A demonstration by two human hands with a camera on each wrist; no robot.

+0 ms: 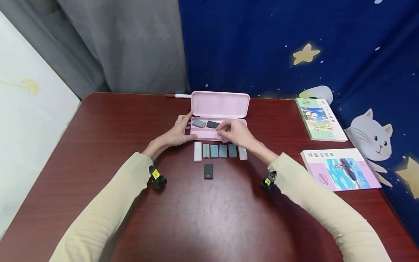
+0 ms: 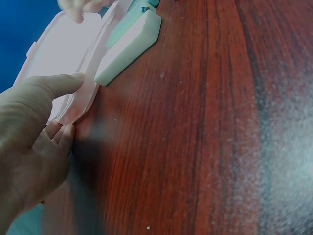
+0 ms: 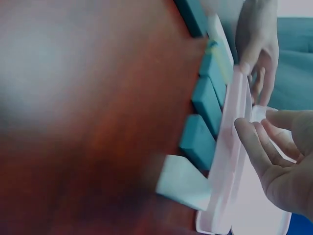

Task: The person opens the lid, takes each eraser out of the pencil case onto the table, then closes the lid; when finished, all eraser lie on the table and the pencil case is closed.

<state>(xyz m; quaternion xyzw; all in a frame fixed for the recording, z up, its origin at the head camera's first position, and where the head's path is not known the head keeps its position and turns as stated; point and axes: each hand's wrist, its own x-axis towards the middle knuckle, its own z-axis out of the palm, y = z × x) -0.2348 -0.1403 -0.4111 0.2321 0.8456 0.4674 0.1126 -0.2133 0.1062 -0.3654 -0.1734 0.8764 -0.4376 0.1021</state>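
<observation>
A pink case (image 1: 205,136) stands with its lid raised, holding a grey block (image 1: 198,123) and a dark block (image 1: 212,124). My left hand (image 1: 178,134) grips the case's left end, thumb at the front edge and fingers around the side. Over the right part of the case is my right hand (image 1: 236,134), fingers bent, their tips beside the dark block; no held thing shows between them. In the right wrist view, this right hand (image 3: 283,156) hangs above the case (image 3: 227,142) with fingers apart. The left wrist view shows my left thumb (image 2: 66,84) against the case wall.
A row of white and blue-grey blocks (image 1: 214,151) lies along the case's front, with a black block (image 1: 208,171) nearer me. Behind the case's left side lies a marker (image 1: 182,96). Two books (image 1: 320,120) lie at the right of the table (image 1: 209,218).
</observation>
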